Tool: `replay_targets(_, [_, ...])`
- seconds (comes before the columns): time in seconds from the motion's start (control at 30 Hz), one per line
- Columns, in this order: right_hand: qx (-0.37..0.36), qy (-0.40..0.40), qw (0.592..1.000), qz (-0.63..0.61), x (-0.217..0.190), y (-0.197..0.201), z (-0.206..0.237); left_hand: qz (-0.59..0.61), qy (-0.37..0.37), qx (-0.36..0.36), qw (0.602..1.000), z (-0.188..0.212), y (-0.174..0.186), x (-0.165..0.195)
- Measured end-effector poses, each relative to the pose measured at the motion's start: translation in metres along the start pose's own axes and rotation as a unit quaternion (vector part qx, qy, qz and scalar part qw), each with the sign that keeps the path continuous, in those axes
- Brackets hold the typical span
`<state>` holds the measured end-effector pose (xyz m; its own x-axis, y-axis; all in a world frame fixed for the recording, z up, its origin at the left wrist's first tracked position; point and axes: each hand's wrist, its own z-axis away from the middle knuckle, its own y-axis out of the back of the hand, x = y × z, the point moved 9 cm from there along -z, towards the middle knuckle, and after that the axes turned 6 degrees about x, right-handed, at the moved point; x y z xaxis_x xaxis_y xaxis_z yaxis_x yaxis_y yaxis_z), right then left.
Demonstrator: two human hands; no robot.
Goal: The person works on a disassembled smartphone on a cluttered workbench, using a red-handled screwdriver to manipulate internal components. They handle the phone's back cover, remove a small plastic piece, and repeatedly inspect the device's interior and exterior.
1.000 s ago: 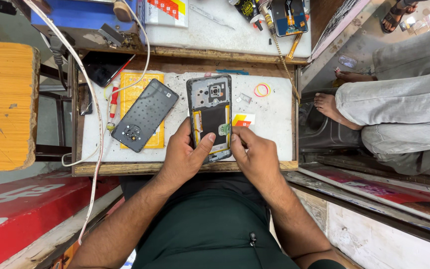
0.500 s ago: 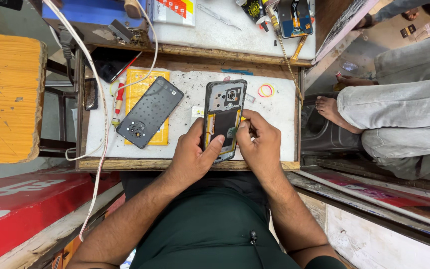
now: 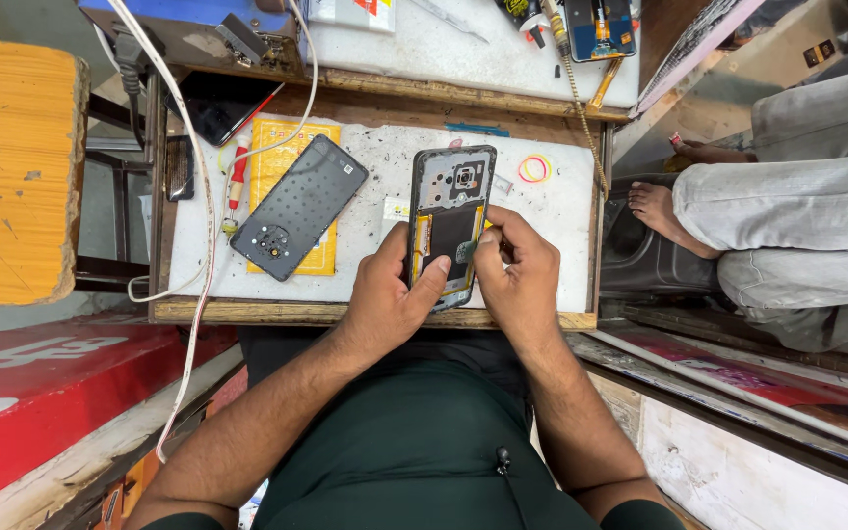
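opened phone held at the near edge of the table

at the near edge of the small white-topped table (image 3: 561, 211), an opened phone (image 3: 450, 224) lies lengthwise with its back off, the camera cut-out at the far end and a dark battery and orange strips showing inside. the left hand (image 3: 385, 299) grips its left side, the thumb laid across the lower part of the open body, so these fingers are closed around the phone. the right hand (image 3: 517, 270) rests against the phone's right edge with its fingers (image 3: 504, 228) curled inward and pinched near the middle of the frame; whether they hold a small tool cannot be told, as the tips are tucked under.

just left of the phone, apart from it, a dark back cover (image 3: 298, 206) lies tilted, resting partly on a yellow pad (image 3: 282, 152). a red-handled screwdriver (image 3: 236, 182) lies beside the pad at the table's left edge, and a white cable (image 3: 203, 226) runs down across that side. beyond the phone, near the far right corner, a small ring of coloured rubber bands (image 3: 535, 169) sits on the white top. to the right of the table, another person's bare foot (image 3: 658, 206) and light trouser legs are in view, well clear of both hands.
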<state>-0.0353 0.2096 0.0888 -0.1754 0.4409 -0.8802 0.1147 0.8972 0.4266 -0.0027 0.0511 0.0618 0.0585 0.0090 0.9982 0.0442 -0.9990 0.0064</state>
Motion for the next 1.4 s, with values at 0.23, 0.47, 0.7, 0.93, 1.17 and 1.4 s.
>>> replay_targets(0.23, [-0.014, -0.001, 1.0, -0.004, 0.001, -0.002, -0.001, -0.007, -0.014, 0.002, 1.0, -0.004, 0.002, -0.001])
replay_targets(0.47, [-0.001, 0.021, 1.0, -0.021, -0.008, -0.005, -0.003, -0.019, 0.02, 0.01, 1.0, -0.004, 0.003, -0.005])
replay_targets(0.7, [0.012, 0.015, 0.999, 0.043, -0.009, 0.002, -0.006, 0.002, -0.01, 0.021, 1.0, -0.004, 0.002, 0.004])
replay_targets(0.93, [0.002, 0.073, 0.997, -0.01, -0.022, 0.001, 0.0, 0.004, -0.044, 0.024, 0.999, -0.003, 0.004, 0.01])
replay_targets(1.17, [0.008, 0.01, 1.0, 0.025, -0.009, 0.004, -0.002, 0.023, -0.033, 0.015, 0.999, 0.0, 0.0, 0.008])
replay_targets(1.4, [-0.026, 0.089, 0.996, 0.009, -0.024, 0.002, 0.007, 0.02, -0.031, 0.019, 0.999, 0.001, 0.006, 0.008])
